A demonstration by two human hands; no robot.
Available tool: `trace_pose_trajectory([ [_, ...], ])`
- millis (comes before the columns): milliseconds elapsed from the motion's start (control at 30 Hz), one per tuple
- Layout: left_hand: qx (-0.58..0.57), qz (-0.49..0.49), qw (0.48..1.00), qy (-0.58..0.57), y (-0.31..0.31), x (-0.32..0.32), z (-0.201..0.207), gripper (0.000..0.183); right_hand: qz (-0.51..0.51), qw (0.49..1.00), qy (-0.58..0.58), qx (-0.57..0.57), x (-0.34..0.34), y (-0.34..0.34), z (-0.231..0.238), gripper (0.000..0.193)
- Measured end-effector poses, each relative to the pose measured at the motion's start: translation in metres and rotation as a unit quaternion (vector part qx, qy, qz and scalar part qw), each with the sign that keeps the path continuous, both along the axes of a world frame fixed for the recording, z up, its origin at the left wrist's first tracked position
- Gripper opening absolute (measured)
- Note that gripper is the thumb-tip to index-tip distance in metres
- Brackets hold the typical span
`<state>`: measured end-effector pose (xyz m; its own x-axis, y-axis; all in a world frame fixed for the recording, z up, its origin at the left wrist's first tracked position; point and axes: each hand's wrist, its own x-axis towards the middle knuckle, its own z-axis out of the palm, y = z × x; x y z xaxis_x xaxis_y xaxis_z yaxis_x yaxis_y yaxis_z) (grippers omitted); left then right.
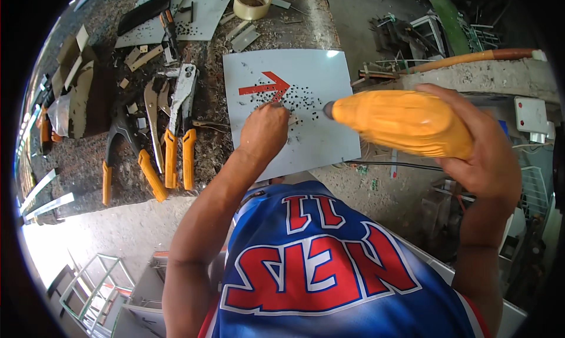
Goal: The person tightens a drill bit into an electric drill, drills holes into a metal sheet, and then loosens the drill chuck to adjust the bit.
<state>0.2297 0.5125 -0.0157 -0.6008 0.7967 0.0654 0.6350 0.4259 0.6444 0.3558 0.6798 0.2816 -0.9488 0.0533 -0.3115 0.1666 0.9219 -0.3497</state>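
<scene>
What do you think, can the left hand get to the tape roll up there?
Probably yes: the tape roll lies beyond the white panel, and nothing tall seems to stand between it and the left hand.

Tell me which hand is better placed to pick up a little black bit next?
Probably the left hand: it is right by the little black bits on the white sheet, while the right hand is wrapped around the yellow power tool.
</scene>
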Motion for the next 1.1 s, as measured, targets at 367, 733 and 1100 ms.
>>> trace_pose_trajectory([
  [367,0.013,-0.031,0.995,0.093,-0.03,-0.016,0.027,0.027,-0.17,0.977,0.072,-0.11,0.056,0.031,-0.019,0.071],
  [733,0.023,-0.098,0.99,0.098,-0.013,0.005,0.001,0.009,-0.158,0.98,0.017,-0.123,0.05,0.023,-0.023,0.076],
  [1100,0.051,-0.026,0.996,0.067,-0.019,0.018,-0.012,0.011,-0.045,0.994,0.018,-0.096,0.02,0.008,-0.04,0.078],
])
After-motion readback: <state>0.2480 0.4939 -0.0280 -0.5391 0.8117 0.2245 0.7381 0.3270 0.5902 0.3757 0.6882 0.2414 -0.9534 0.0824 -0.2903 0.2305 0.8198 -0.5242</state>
